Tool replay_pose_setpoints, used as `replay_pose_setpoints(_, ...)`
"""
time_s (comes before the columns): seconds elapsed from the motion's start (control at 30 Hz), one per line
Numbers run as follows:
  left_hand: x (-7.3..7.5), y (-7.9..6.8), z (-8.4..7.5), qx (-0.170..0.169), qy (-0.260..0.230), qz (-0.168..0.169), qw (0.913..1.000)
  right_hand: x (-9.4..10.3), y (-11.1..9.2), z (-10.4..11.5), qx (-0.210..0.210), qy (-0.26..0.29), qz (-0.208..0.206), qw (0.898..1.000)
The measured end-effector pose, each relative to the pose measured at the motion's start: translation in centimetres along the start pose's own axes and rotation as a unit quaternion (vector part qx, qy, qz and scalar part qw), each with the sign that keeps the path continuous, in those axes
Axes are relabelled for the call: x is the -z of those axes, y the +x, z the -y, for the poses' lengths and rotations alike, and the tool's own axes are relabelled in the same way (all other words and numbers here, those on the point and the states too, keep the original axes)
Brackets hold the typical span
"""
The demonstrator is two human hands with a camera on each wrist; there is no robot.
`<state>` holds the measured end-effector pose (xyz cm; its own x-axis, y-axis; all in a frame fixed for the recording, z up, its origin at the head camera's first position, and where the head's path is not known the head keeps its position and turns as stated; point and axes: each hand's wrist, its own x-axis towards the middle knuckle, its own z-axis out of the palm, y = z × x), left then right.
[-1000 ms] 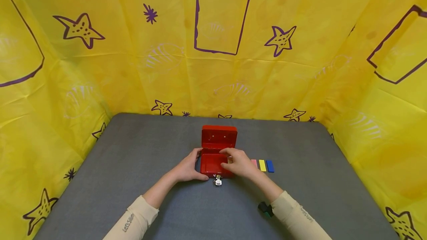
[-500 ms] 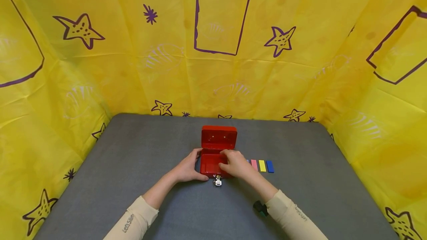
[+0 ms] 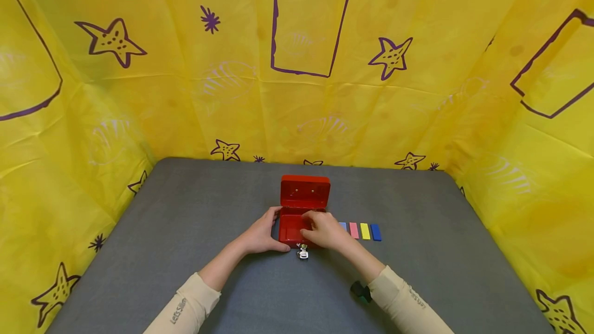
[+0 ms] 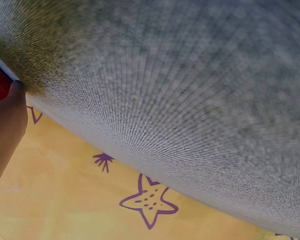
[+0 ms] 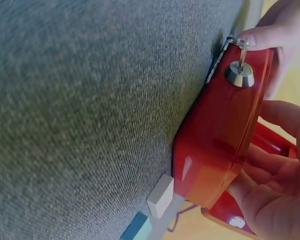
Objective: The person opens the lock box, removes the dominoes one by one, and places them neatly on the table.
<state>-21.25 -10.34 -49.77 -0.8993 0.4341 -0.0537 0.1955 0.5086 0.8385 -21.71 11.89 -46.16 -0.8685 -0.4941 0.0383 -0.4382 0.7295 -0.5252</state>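
Note:
A red metal cash box (image 3: pixel 292 228) stands on the grey table with its lid (image 3: pixel 304 192) raised at the back. A key (image 5: pixel 243 56) on a ring sits in the front lock (image 5: pixel 240 75). My left hand (image 3: pixel 262 232) grips the box's left side, thumb along the front and fingers toward the back corner. My right hand (image 3: pixel 327 229) is over the box's right part, fingertips reaching down inside. In the right wrist view, thumb and fingers are apart above the box wall, which hides the fingertips; I cannot tell whether they hold anything.
Right of the box several small flat blocks lie in a row: a light blue block (image 3: pixel 343 226), a pink block (image 3: pixel 354 230), a yellow block (image 3: pixel 365 231) and a blue block (image 3: pixel 376 232). Yellow cloth (image 3: pixel 297 117) with printed starfish hangs around the table (image 3: pixel 209 195).
My right hand has moved a little left and lower into the box, baring the light blue block behind it. My left hand and the box have stayed in place.

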Motion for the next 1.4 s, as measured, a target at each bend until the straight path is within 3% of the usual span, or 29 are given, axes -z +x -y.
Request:
replay_pose_setpoints(0.53,0.0,0.1,0.0,-0.007,0.006,0.0,1.0,-0.5,-0.1,0.3,0.023,0.062,0.015,0.998)
replay_pose_setpoints(0.97,0.0,0.1,0.1,0.008,0.01,0.001,0.9999,0.4,-0.6,-0.4,0.001,0.052,0.002,0.999)
replay_pose_setpoints(1.4,-0.1,0.2,0.3,0.004,0.013,0.0,0.9999,0.2,-0.7,-0.2,-0.005,0.057,0.019,0.998)
